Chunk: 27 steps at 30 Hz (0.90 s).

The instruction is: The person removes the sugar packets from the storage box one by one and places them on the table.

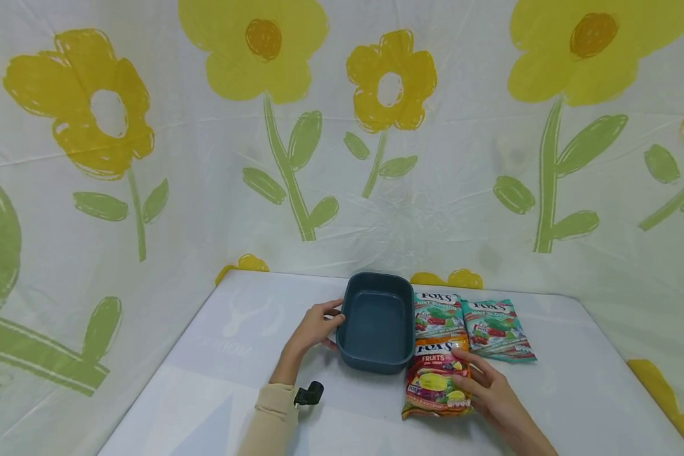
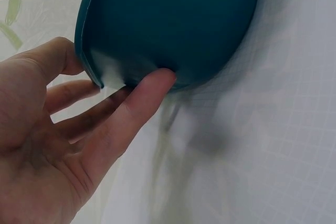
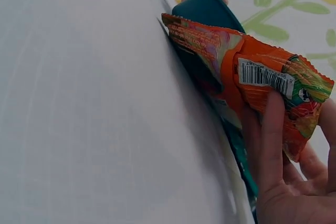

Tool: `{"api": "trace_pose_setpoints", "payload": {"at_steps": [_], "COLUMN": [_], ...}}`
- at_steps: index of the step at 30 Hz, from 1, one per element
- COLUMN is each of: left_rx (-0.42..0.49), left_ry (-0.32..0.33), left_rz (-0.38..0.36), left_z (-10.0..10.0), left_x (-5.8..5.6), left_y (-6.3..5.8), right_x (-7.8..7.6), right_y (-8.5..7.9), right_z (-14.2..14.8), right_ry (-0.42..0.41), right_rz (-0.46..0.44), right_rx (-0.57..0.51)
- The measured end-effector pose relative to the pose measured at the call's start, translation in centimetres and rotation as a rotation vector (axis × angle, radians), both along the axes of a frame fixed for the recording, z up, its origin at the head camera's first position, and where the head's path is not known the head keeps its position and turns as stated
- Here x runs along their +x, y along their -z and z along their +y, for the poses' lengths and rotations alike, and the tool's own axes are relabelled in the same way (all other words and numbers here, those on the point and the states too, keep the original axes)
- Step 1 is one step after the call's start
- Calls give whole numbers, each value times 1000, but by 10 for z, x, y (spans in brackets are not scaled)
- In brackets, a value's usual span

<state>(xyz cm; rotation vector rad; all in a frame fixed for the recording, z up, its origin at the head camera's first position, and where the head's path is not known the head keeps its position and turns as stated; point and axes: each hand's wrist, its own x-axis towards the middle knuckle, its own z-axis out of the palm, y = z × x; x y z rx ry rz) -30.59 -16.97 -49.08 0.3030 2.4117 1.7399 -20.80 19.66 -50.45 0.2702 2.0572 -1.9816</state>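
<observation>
A dark blue-teal rectangular tub (image 1: 376,329) with rounded corners stands upright on the table. My left hand (image 1: 315,326) grips its left side, the fingers over the rim and against the outer wall; the tub's wall (image 2: 173,19) fills the upper part of the left wrist view. To the right of the tub, my right hand (image 1: 490,386) holds the right edge of an orange-red Fox's Fruits candy bag (image 1: 433,386). The bag's barcode side (image 3: 262,77) shows in the right wrist view, raised from the table. Inside the tub I see nothing.
Two green Fox's Mint Blossom candy bags lie behind: one (image 1: 436,316) beside the tub, partly covered by the orange bag, another (image 1: 498,329) to its right. A flower-printed curtain (image 1: 456,164) rises behind the white table (image 1: 222,380). A black wrist mount (image 1: 310,394) sits at my left sleeve.
</observation>
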Motion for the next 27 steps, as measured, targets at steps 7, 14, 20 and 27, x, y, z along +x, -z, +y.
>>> {"api": "trace_pose_setpoints", "payload": {"at_steps": [7,14,20,27], "left_rx": [11,29,31,12], "left_ry": [-2,1,1,-11], "left_rz": [-3,0,-1,6], "left_z": [0,1,2,1], "left_x": [0,1,1,0], "left_y": [1,2,2,2], "right_x": [0,0,-2,-4], "right_y": [2,2,4,4], "right_z": [5,12,17,20], "right_ry": [-34,-81,-80,-126], "right_rz": [0,7,2,114], "right_rx": [76,158,206,384]}}
